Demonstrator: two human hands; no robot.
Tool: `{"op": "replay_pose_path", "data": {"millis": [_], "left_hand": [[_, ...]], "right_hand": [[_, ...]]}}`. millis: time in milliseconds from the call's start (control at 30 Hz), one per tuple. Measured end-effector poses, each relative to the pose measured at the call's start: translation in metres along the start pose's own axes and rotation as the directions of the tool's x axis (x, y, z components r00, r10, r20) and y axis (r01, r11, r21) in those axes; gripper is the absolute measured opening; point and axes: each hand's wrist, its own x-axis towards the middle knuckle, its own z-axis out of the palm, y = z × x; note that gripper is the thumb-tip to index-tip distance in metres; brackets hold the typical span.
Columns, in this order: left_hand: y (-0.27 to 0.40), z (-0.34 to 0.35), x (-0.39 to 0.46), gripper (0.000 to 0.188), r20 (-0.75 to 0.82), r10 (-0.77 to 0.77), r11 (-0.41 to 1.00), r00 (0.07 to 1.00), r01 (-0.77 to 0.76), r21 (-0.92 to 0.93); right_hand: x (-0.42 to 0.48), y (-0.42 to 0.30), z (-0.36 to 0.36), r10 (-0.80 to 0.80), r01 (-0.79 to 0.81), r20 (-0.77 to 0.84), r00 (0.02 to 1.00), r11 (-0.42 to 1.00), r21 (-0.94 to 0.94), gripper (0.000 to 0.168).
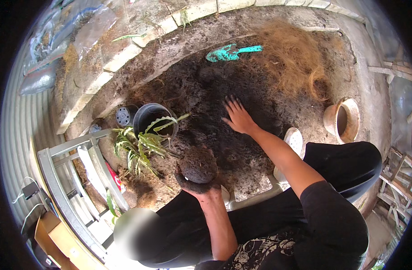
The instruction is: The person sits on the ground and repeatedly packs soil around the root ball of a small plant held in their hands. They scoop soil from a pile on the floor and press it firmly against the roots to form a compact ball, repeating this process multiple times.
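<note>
My left hand [196,189], dark with soil, cups a round root ball [199,165] from below. From the root ball a stem leads left to a plant with long, wavy-edged green leaves [143,145]. Some of these leaves lie across the front of a dark plastic pot [147,114]. My right hand [239,116] is spread out with its fingers apart over the dark soil [206,91]; its fingertips are soiled and appear to rest on it. Nothing shows in that hand. Beyond it lies a turquoise hand trowel [226,53], crusted with soil.
Brown coir-like fibre [290,57] is heaped at the upper right. A worn, pale pot [342,121] lies tipped on the right. Left of the dark pot is a small grey pot [124,115]. A metal ladder-like frame [74,189] stands at lower left. Pale blocks [123,57] edge the ground.
</note>
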Motion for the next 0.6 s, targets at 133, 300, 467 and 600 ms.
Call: {"op": "replay_pose_path", "data": {"millis": [133,300,467,600], "left_hand": [[0.002,-0.012,0.005,0.049,0.045,-0.006,1.000,0.999,0.008,-0.027],[0.001,-0.014,0.005,0.049,0.036,0.006,1.000,0.999,-0.005,-0.015],[0.000,0.001,-0.003,0.048,-0.026,0.003,1.000,1.000,-0.002,0.020],[-0.001,-0.001,-0.004,0.049,-0.010,-0.002,1.000,1.000,0.002,0.024]], "right_hand": [[-0.035,-0.020,0.008,-0.204,0.202,0.063,0.977,0.979,0.036,0.072],[-0.076,-0.044,0.014,-0.314,0.307,0.234,0.920,0.949,0.070,0.068],[-0.093,-0.013,0.058,-0.433,0.434,0.133,0.892,0.901,0.021,0.050],[-0.080,-0.007,0.032,-0.405,0.373,0.142,0.903,0.904,0.206,0.052]]}}
